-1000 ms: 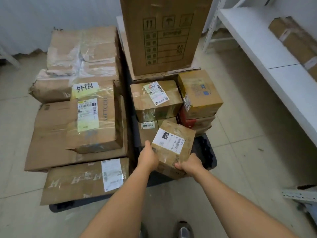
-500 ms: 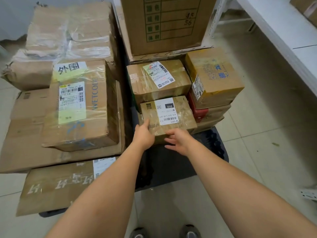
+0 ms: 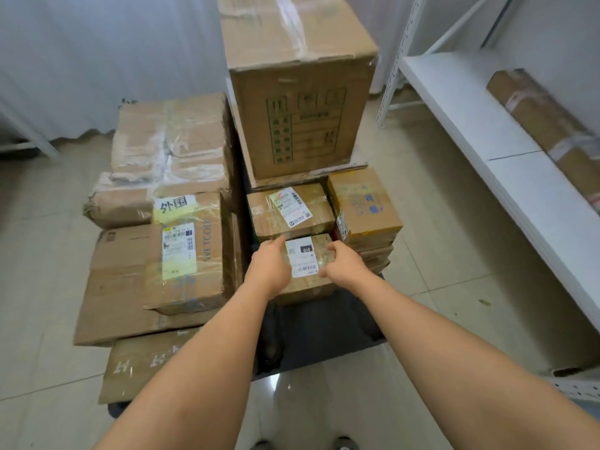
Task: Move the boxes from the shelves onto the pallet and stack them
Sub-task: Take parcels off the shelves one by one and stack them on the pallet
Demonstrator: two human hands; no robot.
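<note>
Resting on small box [image 3: 306, 259] — both hands [image 3: 303, 266] — pallet [image 3: 324, 329] edge bare.

Near corner of the pallet [image 3: 324, 329] is bare, open to approach from the front. The small labelled box [image 3: 308, 264] is hemmed in: taped box [image 3: 289, 211] touching behind, stacked boxes [image 3: 363, 206] right, large carton [image 3: 191, 254] left. Floor [image 3: 438, 254] right of the pallet is clear to the shelf [image 3: 487, 131].

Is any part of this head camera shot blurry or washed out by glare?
Head view: glare on the tape of the left boxes; the flat box at bottom left is smeared; wide-angle bending tilts the shelf; the small box's label stays sharp.
</note>
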